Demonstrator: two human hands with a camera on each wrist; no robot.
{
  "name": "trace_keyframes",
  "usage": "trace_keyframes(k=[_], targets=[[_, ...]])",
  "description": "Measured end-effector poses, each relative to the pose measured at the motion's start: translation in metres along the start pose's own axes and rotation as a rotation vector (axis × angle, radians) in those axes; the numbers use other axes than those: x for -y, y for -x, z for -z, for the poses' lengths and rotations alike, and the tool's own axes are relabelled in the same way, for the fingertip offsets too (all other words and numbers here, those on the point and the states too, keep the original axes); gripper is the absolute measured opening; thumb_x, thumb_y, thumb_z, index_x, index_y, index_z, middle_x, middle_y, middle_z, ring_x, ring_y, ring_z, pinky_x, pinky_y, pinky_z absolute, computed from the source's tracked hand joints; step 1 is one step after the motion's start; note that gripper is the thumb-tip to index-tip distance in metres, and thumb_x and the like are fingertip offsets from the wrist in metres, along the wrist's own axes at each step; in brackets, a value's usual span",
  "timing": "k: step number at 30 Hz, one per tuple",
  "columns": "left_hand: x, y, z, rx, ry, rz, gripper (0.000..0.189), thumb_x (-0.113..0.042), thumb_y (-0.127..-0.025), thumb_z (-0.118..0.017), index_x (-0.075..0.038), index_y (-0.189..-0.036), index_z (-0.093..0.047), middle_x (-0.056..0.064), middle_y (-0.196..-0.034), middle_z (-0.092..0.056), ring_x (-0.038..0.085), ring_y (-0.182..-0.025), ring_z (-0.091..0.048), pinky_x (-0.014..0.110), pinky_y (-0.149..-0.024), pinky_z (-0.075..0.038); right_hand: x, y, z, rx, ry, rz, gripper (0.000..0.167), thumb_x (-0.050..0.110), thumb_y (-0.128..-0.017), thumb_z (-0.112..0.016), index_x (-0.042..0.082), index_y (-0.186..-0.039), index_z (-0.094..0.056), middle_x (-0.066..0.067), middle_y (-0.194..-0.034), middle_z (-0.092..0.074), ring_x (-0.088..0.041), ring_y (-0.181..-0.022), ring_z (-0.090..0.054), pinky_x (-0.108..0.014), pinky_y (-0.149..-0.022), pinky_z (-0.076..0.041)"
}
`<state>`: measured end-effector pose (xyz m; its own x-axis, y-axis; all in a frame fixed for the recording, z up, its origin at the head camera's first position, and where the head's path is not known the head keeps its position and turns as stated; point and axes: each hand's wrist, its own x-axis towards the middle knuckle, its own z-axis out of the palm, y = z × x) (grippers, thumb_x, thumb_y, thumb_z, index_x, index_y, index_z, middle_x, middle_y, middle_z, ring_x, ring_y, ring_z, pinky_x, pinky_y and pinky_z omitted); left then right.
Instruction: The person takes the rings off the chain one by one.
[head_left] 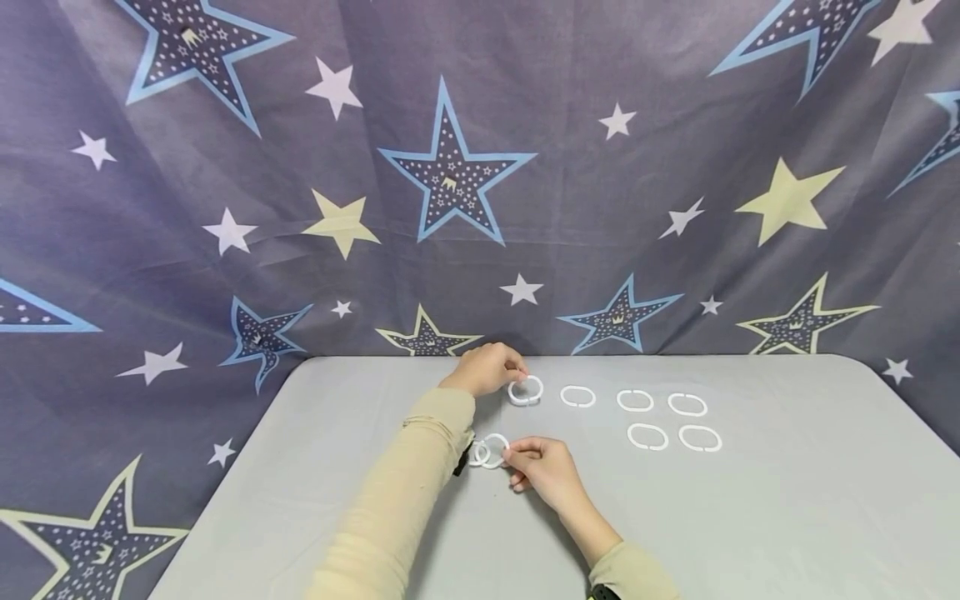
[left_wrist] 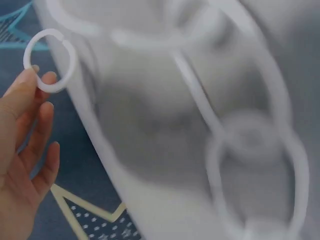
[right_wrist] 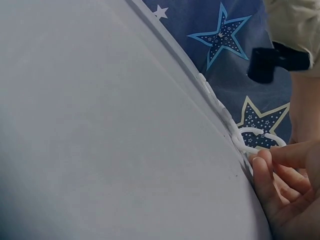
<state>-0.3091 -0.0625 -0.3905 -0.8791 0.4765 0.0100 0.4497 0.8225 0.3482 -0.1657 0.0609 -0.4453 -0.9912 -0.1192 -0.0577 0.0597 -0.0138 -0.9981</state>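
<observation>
Between thumb and fingertips my left hand (head_left: 483,369) pinches a white oval link (left_wrist: 74,59) with a small gap in its rim, near the table's far edge. Nearer the front, my right hand (head_left: 546,473) pinches another white link (head_left: 497,437) at its right side. That link hooks through a second white link (head_left: 472,459), which the left forearm partly covers. Large blurred joined links (left_wrist: 300,180) fill the left wrist view close to the camera. How many are joined cannot be told.
Several loose white links lie to the right on the grey table (head_left: 787,500), including one link (head_left: 577,406) closest to the left hand and another (head_left: 701,450) at the front right. A star-patterned curtain (head_left: 562,208) hangs behind. Dark wristbands (head_left: 461,461) sit on both wrists.
</observation>
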Motion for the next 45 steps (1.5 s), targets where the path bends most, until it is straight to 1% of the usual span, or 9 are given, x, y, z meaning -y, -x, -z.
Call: trace_keyframes(k=[4, 8, 13, 17, 23, 28, 33, 39, 45], targets=[[0.001, -0.002, -0.003, -0.004, 0.070, 0.028, 0.011, -0.028, -0.089, -0.073, -0.023, -0.098, -0.079, -0.011, -0.100, -0.074, 0.010, -0.090, -0.064, 0.036, -0.084, -0.049, -0.012, -0.005, 0.001, -0.008, -0.001, -0.009, 0.019, -0.002, -0.091, -0.065, -0.019, -0.100, -0.064, -0.028, -0.083, -0.069, -0.009, -0.050, -0.056, -0.023, -0.051, -0.052], [0.003, -0.003, -0.010, 0.013, 0.078, 0.020, 0.012, -0.027, -0.090, -0.073, -0.021, -0.099, -0.079, -0.010, -0.098, -0.074, 0.009, -0.084, -0.062, 0.032, -0.079, -0.048, -0.019, -0.008, 0.001, -0.015, 0.003, -0.009, 0.020, 0.001, -0.090, -0.067, -0.017, -0.100, -0.065, -0.024, -0.082, -0.070, -0.009, -0.050, -0.057, -0.024, -0.050, -0.053], [0.004, -0.005, -0.018, 0.021, 0.043, 0.028, 0.010, -0.025, -0.091, -0.073, -0.021, -0.098, -0.079, -0.009, -0.097, -0.074, 0.009, -0.078, -0.060, 0.031, -0.077, -0.048, -0.019, -0.007, 0.000, -0.009, -0.002, -0.003, 0.021, 0.001, -0.090, -0.067, -0.017, -0.100, -0.065, -0.022, -0.081, -0.071, -0.008, -0.049, -0.057, -0.024, -0.050, -0.053], [0.002, -0.008, -0.023, 0.016, 0.006, 0.049, 0.009, -0.023, -0.090, -0.074, -0.022, -0.097, -0.079, -0.009, -0.100, -0.074, 0.011, -0.082, -0.062, 0.032, -0.078, -0.048, -0.017, -0.005, -0.001, -0.004, -0.010, -0.001, 0.020, 0.000, -0.090, -0.067, -0.017, -0.100, -0.065, -0.022, -0.081, -0.071, -0.008, -0.049, -0.057, -0.023, -0.050, -0.053], [-0.002, -0.013, -0.028, -0.023, -0.057, 0.085, 0.006, -0.027, -0.088, -0.076, -0.027, -0.094, -0.079, -0.012, -0.098, -0.074, 0.013, -0.092, -0.067, 0.035, -0.082, -0.050, -0.015, -0.005, 0.000, -0.011, -0.008, 0.001, 0.020, 0.000, -0.090, -0.066, -0.017, -0.100, -0.065, -0.021, -0.081, -0.071, -0.008, -0.049, -0.057, -0.023, -0.050, -0.052], [-0.002, -0.016, -0.032, -0.052, -0.113, 0.111, 0.005, -0.031, -0.087, -0.077, -0.031, -0.091, -0.079, -0.012, -0.096, -0.074, 0.014, -0.090, -0.067, 0.036, -0.081, -0.049, -0.015, -0.007, 0.000, 0.001, -0.007, 0.008, 0.019, -0.001, -0.090, -0.066, -0.017, -0.100, -0.065, -0.021, -0.081, -0.071, -0.008, -0.050, -0.057, -0.023, -0.051, -0.053], [-0.003, -0.017, -0.033, -0.076, -0.162, 0.124, 0.005, -0.034, -0.084, -0.079, -0.031, -0.088, -0.079, -0.013, -0.090, -0.073, 0.014, -0.085, -0.066, 0.037, -0.079, -0.048, -0.015, -0.007, 0.001, 0.005, -0.006, 0.015, 0.018, -0.001, -0.089, -0.065, -0.016, -0.099, -0.065, -0.020, -0.080, -0.071, -0.008, -0.050, -0.057, -0.024, -0.051, -0.053], [-0.006, -0.019, -0.035, -0.069, -0.176, 0.128, 0.006, -0.034, -0.085, -0.079, -0.030, -0.089, -0.078, -0.016, -0.080, -0.069, 0.010, -0.082, -0.064, 0.034, -0.079, -0.048, -0.016, -0.008, 0.001, 0.001, -0.004, 0.020, 0.018, -0.001, -0.090, -0.066, -0.016, -0.099, -0.065, -0.019, -0.080, -0.071, -0.008, -0.050, -0.057, -0.025, -0.050, -0.053], [-0.007, -0.020, -0.035, -0.080, -0.168, 0.123, 0.008, -0.035, -0.085, -0.077, -0.031, -0.091, -0.077, -0.016, -0.083, -0.069, 0.011, -0.083, -0.065, 0.035, -0.079, -0.049, -0.018, -0.010, 0.003, -0.005, -0.003, 0.006, 0.016, -0.002, -0.089, -0.065, -0.015, -0.098, -0.066, -0.018, -0.080, -0.071, -0.008, -0.050, -0.057, -0.023, -0.050, -0.052]])
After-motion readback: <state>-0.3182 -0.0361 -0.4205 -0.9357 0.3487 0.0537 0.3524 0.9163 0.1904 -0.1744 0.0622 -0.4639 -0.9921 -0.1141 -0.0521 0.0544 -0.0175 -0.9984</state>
